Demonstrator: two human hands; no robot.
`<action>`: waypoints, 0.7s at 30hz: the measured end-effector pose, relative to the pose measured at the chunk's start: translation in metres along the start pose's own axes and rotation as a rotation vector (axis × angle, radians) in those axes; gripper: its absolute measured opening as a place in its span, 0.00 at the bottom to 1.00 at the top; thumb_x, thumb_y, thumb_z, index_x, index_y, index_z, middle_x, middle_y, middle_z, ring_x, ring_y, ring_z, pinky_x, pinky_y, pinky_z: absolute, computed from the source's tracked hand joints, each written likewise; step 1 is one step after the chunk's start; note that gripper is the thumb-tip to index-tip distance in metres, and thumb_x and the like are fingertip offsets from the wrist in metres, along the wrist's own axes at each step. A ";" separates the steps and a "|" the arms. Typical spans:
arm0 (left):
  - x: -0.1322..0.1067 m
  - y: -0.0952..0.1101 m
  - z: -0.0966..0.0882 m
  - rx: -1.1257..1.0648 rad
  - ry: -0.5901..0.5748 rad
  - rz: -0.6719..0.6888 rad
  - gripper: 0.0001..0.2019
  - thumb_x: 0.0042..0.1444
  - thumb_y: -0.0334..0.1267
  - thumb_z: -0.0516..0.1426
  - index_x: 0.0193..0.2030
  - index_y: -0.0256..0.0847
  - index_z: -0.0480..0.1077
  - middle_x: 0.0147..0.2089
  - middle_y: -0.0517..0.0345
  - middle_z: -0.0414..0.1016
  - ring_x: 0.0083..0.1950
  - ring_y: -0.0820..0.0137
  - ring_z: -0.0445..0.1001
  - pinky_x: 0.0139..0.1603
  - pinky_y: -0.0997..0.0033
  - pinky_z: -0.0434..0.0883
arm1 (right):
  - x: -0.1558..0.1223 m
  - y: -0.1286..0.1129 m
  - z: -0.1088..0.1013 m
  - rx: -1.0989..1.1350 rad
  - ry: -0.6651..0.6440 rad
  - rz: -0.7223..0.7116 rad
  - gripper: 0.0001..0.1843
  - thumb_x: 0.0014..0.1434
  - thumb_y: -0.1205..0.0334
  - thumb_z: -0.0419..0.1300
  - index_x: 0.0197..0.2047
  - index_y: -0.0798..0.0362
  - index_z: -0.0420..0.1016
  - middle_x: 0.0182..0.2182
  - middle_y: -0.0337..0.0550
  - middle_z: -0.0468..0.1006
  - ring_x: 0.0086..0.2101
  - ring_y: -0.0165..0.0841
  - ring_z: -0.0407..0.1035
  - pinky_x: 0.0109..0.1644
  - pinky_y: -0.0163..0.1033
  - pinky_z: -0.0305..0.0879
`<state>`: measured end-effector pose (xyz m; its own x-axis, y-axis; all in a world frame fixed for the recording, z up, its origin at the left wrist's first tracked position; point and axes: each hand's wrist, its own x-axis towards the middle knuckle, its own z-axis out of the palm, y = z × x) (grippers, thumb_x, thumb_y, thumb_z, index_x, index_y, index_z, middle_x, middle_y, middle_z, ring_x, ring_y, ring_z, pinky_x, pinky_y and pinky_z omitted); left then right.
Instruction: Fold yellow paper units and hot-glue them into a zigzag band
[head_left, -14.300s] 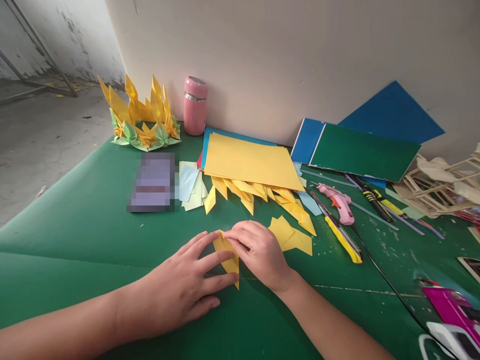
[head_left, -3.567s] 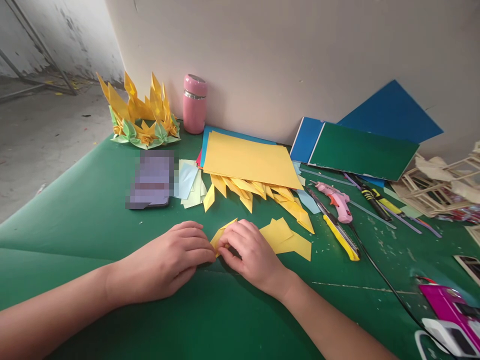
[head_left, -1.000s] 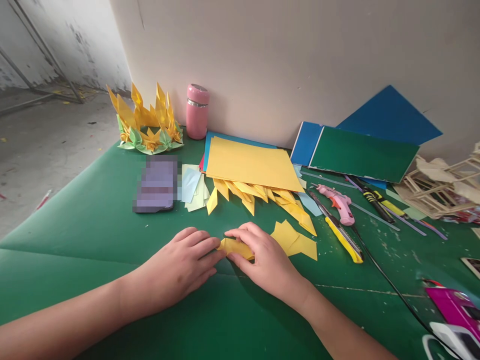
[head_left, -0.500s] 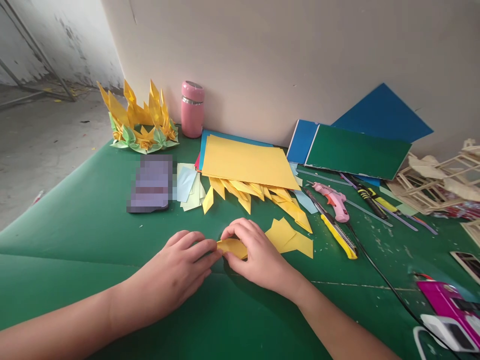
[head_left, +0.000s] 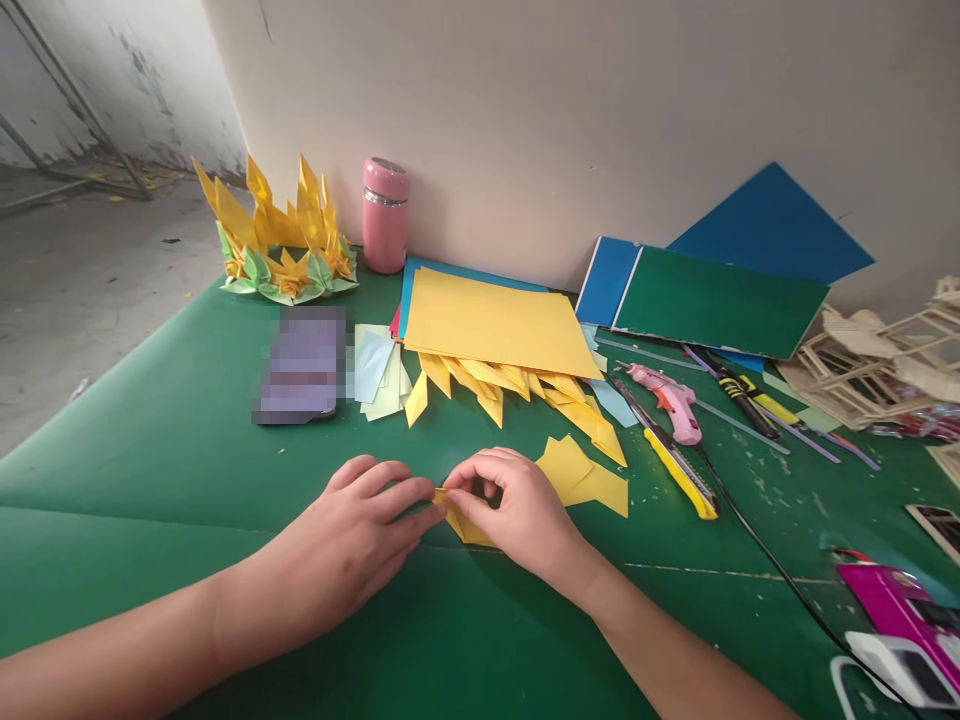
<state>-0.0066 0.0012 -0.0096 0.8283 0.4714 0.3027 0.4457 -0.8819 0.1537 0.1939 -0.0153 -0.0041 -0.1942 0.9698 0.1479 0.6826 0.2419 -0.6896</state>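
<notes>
A small folded piece of yellow paper [head_left: 469, 528] lies low over the green table between my hands. My left hand [head_left: 367, 540] pinches its left tip with the fingertips. My right hand [head_left: 521, 515] is closed with thumb and forefinger on its upper edge, covering the right part of the piece. Several flat yellow paper pieces [head_left: 581, 475] rest just beyond my right hand. Farther back, folded yellow paper points [head_left: 491, 385] stick out from under a stack of yellow sheets [head_left: 502, 320].
A yellow and green paper crown [head_left: 289, 245] and a pink flask [head_left: 386, 218] stand at the back. Right of the sheets lie a yellow cutter knife [head_left: 679, 470] and a pink glue gun [head_left: 675, 405] with a black cord. A blurred purple object [head_left: 304, 365] lies left.
My right thumb and forefinger have shifted to the paper's upper edge near the left tip. More of the paper's lower part now shows beneath them. My left hand has barely moved.
</notes>
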 end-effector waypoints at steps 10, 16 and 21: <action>0.000 0.000 -0.004 -0.012 0.011 -0.036 0.18 0.63 0.32 0.45 0.52 0.52 0.69 0.47 0.57 0.70 0.46 0.63 0.64 0.46 0.62 0.61 | 0.001 -0.001 0.002 0.009 -0.009 0.000 0.04 0.54 0.68 0.63 0.29 0.50 0.74 0.24 0.35 0.73 0.29 0.31 0.66 0.32 0.36 0.63; 0.000 0.001 -0.002 -0.017 0.016 -0.013 0.17 0.62 0.30 0.44 0.50 0.49 0.69 0.47 0.58 0.72 0.46 0.62 0.64 0.47 0.61 0.58 | 0.001 -0.002 0.003 0.010 -0.003 0.007 0.07 0.54 0.70 0.62 0.26 0.51 0.72 0.23 0.35 0.72 0.28 0.30 0.66 0.32 0.35 0.61; 0.000 0.001 -0.004 -0.033 -0.013 -0.037 0.15 0.62 0.31 0.46 0.49 0.49 0.69 0.48 0.60 0.72 0.46 0.63 0.63 0.46 0.61 0.57 | 0.001 0.000 0.003 -0.003 0.002 -0.010 0.08 0.54 0.71 0.62 0.26 0.51 0.73 0.23 0.35 0.73 0.28 0.30 0.65 0.32 0.35 0.61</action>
<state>-0.0074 0.0003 -0.0060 0.8158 0.5037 0.2843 0.4650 -0.8635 0.1955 0.1917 -0.0140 -0.0062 -0.1997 0.9673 0.1562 0.6830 0.2517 -0.6857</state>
